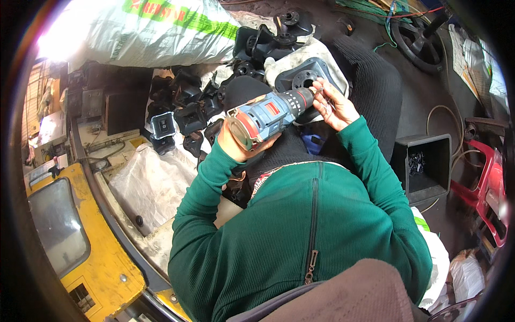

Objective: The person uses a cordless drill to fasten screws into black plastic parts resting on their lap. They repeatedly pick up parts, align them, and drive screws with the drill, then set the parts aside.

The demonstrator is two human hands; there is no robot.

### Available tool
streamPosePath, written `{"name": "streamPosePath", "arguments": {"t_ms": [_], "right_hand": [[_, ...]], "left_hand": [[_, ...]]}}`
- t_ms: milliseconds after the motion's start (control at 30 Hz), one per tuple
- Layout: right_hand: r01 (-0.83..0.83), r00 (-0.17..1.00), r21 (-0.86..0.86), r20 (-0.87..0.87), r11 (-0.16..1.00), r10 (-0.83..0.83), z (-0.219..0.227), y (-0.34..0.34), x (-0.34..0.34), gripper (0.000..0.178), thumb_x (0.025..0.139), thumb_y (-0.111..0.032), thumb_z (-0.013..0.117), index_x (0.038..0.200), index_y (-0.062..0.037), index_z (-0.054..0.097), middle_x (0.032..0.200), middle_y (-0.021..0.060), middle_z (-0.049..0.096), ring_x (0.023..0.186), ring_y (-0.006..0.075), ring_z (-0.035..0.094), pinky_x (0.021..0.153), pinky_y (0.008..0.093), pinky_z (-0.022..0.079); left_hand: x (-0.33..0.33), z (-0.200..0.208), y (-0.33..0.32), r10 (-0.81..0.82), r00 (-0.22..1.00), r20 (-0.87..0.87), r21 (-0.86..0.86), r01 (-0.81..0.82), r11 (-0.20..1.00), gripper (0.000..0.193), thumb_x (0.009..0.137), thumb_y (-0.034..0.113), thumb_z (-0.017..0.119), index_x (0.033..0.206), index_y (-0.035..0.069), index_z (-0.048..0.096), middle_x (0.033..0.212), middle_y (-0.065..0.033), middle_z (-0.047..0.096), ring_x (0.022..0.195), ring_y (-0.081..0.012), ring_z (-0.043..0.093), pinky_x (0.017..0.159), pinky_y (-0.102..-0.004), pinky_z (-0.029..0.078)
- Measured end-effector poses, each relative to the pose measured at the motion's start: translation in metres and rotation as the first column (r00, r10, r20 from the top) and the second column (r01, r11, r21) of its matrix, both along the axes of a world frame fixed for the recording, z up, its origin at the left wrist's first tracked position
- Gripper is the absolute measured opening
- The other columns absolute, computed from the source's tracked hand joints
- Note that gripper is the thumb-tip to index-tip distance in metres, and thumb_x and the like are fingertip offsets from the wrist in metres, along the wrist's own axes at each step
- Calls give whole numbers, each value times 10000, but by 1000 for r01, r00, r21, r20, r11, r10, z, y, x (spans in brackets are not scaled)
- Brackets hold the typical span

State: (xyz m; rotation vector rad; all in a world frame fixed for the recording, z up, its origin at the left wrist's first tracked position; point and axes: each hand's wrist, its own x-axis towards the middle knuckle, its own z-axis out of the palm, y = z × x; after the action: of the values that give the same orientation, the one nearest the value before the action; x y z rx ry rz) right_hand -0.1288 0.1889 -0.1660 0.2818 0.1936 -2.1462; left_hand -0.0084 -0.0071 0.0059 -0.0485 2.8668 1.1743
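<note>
A blue and grey cordless drill lies across my lap, its chuck toward the upper right. My left hand is wrapped round its rear and handle; the handle itself is mostly hidden. At the chuck end, my right hand has its fingertips pinched together beside the tip. Whatever small thing is between them is too small to name. Just beyond the tip, a black molded plastic part with a round holed flange rests on a pale sack by my knee.
Several black plastic parts are heaped beyond my left knee. A dark bin with small dark pieces stands at right, beside a red plastic chair. A large white sack is at the far left, a yellow machine panel nearer.
</note>
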Motion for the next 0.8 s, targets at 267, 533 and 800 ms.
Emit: {"name": "streamPosePath", "arguments": {"t_ms": [267,533,800], "right_hand": [[-1,983,155,-181,988,29,8,0,-4,312,887,-178,583,1137,-12,498,1015,98,613,925,190,623,767,319,562],[-89,954,384,-233,919,190,14,4,-2,288,895,-191,573,1103,7,553,957,74,626,792,119,627,683,247,554],[-55,950,351,-271,935,157,9,-4,-3,355,901,-190,563,1185,13,503,997,77,613,850,116,618,762,260,538]], "left_hand": [[-6,-1,3,-55,998,12,-74,56,996,518,656,190,782,1107,51,568,1003,-105,641,876,-260,643,786,-354,514],[-5,4,3,-132,970,204,-130,161,978,670,651,147,724,1263,102,455,1161,-77,592,982,-257,626,837,-334,514],[-4,-11,2,-96,985,146,-106,112,988,584,640,122,723,1186,58,524,1102,-91,615,963,-259,628,836,-329,507]]}}
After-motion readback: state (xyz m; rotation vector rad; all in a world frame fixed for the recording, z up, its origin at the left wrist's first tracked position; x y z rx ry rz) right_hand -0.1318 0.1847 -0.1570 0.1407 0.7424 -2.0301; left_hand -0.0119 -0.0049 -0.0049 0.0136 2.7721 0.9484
